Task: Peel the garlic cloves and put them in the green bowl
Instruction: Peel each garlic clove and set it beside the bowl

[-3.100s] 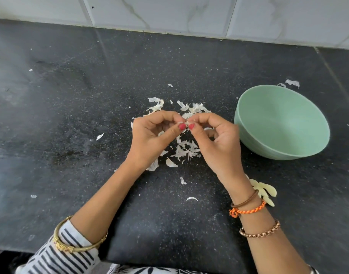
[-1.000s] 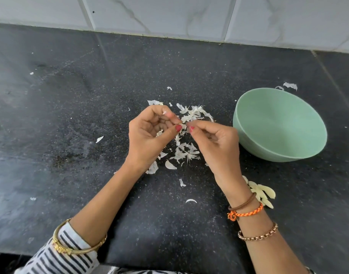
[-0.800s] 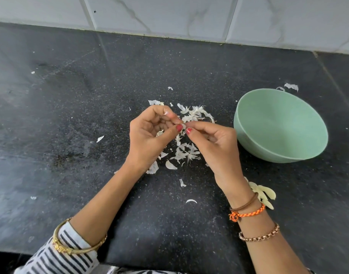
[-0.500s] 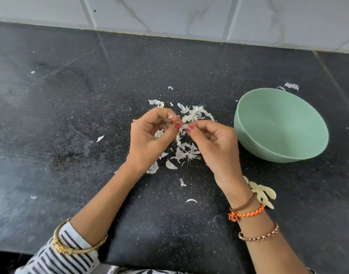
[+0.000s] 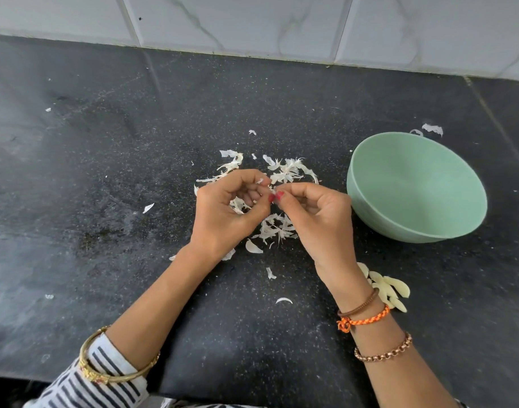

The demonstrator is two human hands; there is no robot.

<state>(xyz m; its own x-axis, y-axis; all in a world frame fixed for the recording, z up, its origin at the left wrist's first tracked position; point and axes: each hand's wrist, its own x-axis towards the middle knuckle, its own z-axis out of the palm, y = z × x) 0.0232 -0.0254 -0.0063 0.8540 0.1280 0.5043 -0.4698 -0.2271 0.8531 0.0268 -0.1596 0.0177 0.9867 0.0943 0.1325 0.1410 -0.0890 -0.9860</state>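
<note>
We see the left hand (image 5: pixel 223 213) and the right hand (image 5: pixel 317 219) meeting thumb to thumb above a dark stone counter (image 5: pixel 105 201), pinching between them a small garlic clove (image 5: pixel 272 189) that is mostly hidden by the fingertips. Papery white peels (image 5: pixel 277 229) lie scattered on the counter under and beyond the hands. A green bowl (image 5: pixel 414 187) sits just to the right of the right hand, tilted toward us. Near the right wrist we find a small heap of peeled cloves (image 5: pixel 392 290) lying on the counter. White tiles (image 5: pixel 252 22) run along the back.
</note>
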